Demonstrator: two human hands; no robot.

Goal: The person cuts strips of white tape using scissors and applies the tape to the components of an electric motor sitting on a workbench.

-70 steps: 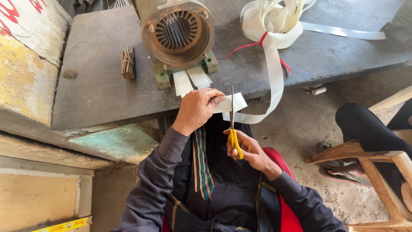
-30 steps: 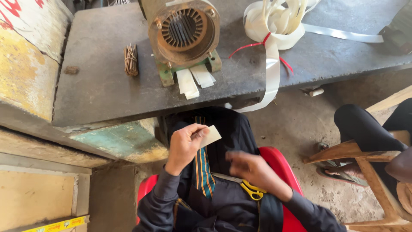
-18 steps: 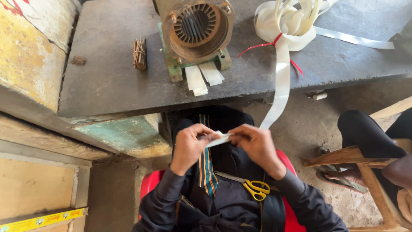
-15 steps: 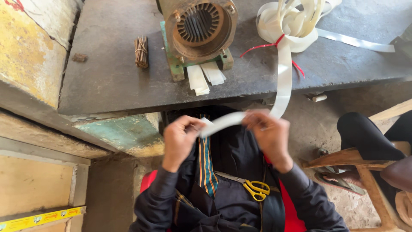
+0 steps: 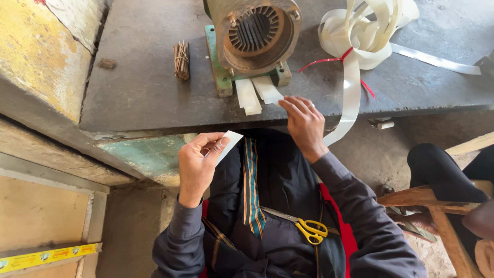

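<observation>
My left hand (image 5: 199, 159) pinches a small white cut strip (image 5: 229, 141) below the table edge. My right hand (image 5: 303, 123) reaches up to the table front, its fingertips touching the white cut strips (image 5: 257, 92) that lie before the rusty motor stator (image 5: 254, 33). No object is gripped in the right hand. Yellow-handled scissors (image 5: 309, 229) rest in my lap. A long white tape (image 5: 350, 98) hangs from a loose coil (image 5: 360, 31) over the table edge.
A grey stone table (image 5: 139, 87) carries a small bundle of brown sticks (image 5: 181, 60). A red cord (image 5: 329, 59) ties the coil. Another person's dark-clad leg (image 5: 442, 170) and a wooden chair (image 5: 432, 201) are at the right.
Earlier I cut the tape with the scissors, then laid them in my lap. Both hands held a strip together; now the right hand has gone up to the strips on the table.
</observation>
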